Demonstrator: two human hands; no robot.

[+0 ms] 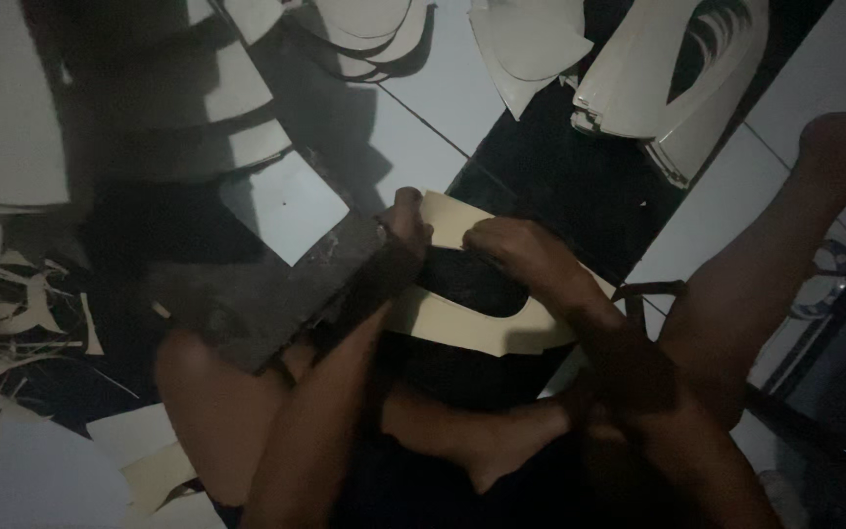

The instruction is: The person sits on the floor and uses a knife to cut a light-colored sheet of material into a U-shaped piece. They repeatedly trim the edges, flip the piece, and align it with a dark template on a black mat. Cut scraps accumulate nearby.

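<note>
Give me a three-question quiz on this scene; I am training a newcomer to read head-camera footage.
1. True or false: both hands, the left hand and the right hand, grip the same cream cut-out sheet.
2. Which thing lies on the floor just left of the left hand? A) a white square sheet B) a red bucket C) a glass bottle
3. Fill in: the stack of curved pale pieces lies at the top ____ of the view.

Key: 1 true; 2 A; 3 right.
</note>
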